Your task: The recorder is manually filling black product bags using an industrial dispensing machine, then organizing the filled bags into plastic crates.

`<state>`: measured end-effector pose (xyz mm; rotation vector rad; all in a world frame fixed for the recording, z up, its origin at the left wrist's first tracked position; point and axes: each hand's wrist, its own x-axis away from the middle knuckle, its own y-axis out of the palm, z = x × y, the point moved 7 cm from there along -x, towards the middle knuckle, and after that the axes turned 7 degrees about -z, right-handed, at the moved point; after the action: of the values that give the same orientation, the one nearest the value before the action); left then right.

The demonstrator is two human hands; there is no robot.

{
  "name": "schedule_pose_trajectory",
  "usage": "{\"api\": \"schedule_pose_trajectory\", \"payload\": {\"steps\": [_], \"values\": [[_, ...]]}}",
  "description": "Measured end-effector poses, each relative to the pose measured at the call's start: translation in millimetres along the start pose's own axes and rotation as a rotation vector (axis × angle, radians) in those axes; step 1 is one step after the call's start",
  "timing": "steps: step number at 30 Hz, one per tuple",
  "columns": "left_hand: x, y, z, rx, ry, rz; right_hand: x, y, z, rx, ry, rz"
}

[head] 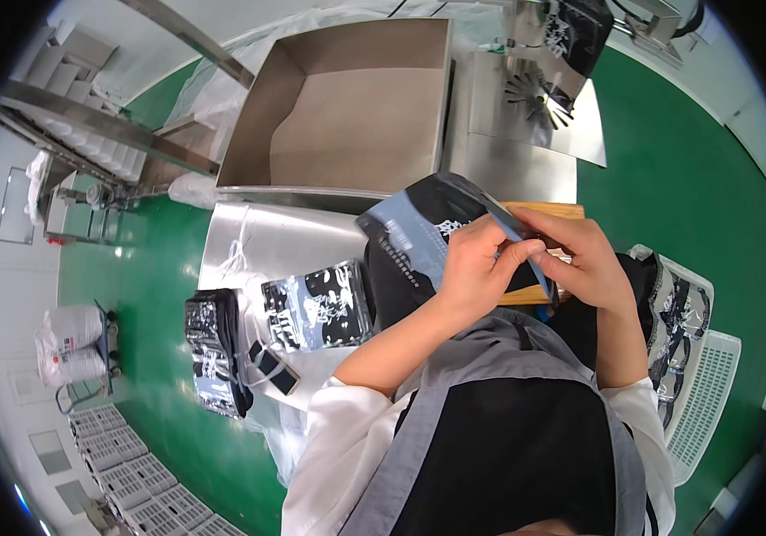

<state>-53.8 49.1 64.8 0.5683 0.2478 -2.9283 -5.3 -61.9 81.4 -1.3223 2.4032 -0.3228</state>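
A black and blue-grey printed plastic pouch (400,224) is held up in front of my body. My left hand (483,261) pinches its edge between thumb and fingers. On the same edge, close beside it, my right hand (581,258) grips with thumb and fingertips. The fingers of both hands nearly meet there and hide part of the edge. Under the pouch, a wooden board (560,211) shows partly. To the left, a stack of similar printed pouches (319,305) lies on the steel table (289,234). Another pouch bundle (214,352) sits at the table's left edge.
A deep, steel-walled bin (363,127) stands beyond the table. At upper right is a steel machine plate (510,134) with a black, spoked part (537,97). White plastic crates (705,402) stand at my right, one holding pouches (681,321). A dark rectangular device (274,368) lies left.
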Motion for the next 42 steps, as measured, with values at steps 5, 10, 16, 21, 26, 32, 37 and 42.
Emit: {"api": "schedule_pose_trajectory", "payload": {"steps": [5, 10, 16, 21, 26, 32, 37, 42], "values": [[-19.8, 28.1, -9.5, -0.057, -0.062, -0.217, 12.6, -27.3, 5.8, 0.190, 0.096, 0.060], [-30.6, 48.6, -6.4, -0.308, 0.173, -0.169, 16.4, -34.3, 20.4, 0.381, 0.189, 0.189], [-41.2, 57.5, -33.3, -0.341, 0.062, -0.116, 15.4, -39.9, 62.1, 0.539, 0.214, 0.219], [-32.4, 67.4, -31.2, -0.510, 0.126, -0.181, 28.1, -79.8, 77.7, 0.766, 0.161, 0.541], [-57.8, 51.9, -53.3, -0.312, -0.085, -0.222, 28.5, -37.6, 31.0, 0.942, -0.248, 0.461], [-54.0, 82.5, -35.0, -0.568, 0.099, -0.414, 44.1, -22.6, 79.2, 0.858, 0.121, 0.136], [-6.0, 166.6, 8.6, -0.670, 0.322, -0.727, 33.7, -29.2, 172.6, 0.618, 0.267, 0.345], [28.6, 180.1, 16.4, -0.530, 0.372, -0.840, -21.7, -10.4, 107.1, 0.944, -0.007, 0.494]]}}
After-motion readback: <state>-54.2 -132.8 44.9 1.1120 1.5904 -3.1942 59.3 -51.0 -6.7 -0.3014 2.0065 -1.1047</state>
